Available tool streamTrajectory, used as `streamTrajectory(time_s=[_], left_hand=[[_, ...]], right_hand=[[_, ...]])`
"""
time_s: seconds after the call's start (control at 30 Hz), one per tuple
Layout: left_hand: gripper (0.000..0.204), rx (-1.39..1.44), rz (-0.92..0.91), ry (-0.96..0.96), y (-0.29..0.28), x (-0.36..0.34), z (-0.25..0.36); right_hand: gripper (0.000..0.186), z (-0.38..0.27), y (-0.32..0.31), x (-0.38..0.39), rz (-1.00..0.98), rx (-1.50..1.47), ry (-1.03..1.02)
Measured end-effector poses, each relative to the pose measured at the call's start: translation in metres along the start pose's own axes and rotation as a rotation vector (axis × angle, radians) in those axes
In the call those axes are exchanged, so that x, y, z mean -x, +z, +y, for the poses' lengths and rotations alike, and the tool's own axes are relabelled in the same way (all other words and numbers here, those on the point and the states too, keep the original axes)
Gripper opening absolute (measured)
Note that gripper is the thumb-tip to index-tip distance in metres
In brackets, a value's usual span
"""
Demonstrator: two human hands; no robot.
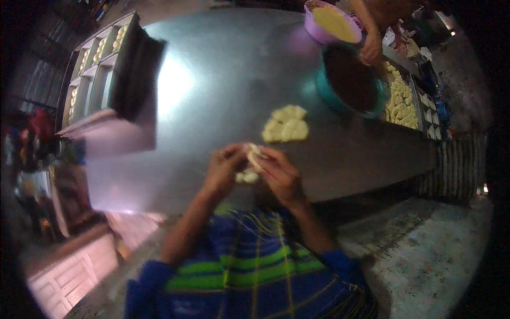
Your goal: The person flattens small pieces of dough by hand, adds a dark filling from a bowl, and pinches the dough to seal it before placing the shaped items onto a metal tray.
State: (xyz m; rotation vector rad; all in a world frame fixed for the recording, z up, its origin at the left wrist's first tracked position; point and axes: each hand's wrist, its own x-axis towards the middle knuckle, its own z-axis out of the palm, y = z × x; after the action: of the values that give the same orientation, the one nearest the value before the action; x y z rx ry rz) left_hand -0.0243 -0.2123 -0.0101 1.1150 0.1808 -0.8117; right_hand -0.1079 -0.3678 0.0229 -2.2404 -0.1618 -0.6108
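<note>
Shiny metal table (212,80) spreads beneath both hands. Left hand (223,166) and right hand (281,173) pinch one dough strip (254,158) between fingertips, near the table's six-o'clock edge; pale lumps (247,176), too blurred to count, show just beneath. One dough cluster (286,126) lies toward one o'clock, one purple basin (317,31) beyond, one teal basin (322,87) at two. Tabletop stretches toward eleven, one divided tray (97,87) at ten.

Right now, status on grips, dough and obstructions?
Left grip and right grip together on dough piece. Dough pile just beyond, on table. Nothing visibly blocking.
</note>
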Motion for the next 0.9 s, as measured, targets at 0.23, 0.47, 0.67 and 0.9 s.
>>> streamTrajectory(time_s=[0.23,0.47,0.67,0.9], left_hand=[[0.024,-0.236,-0.010,0.176,0.008,0.010,-0.005],[0.025,-0.388,-0.135,0.252,0.005,0.025,0.002],[0.023,-0.540,-0.213,0.341,0.001,0.021,0.002],[0.013,-0.413,-0.292,0.330,0.009,0.008,-0.008]], right_hand=[[0.034,0.018,-0.008,-0.003,-0.102,0.212,-0.191],[0.027,0.005,-0.009,-0.005,-0.067,0.088,0.155],[0.017,0.017,-0.021,-0.008,-0.210,-0.153,0.299],[0.018,0.046,-0.040,-0.007,-0.335,-0.425,0.526]])
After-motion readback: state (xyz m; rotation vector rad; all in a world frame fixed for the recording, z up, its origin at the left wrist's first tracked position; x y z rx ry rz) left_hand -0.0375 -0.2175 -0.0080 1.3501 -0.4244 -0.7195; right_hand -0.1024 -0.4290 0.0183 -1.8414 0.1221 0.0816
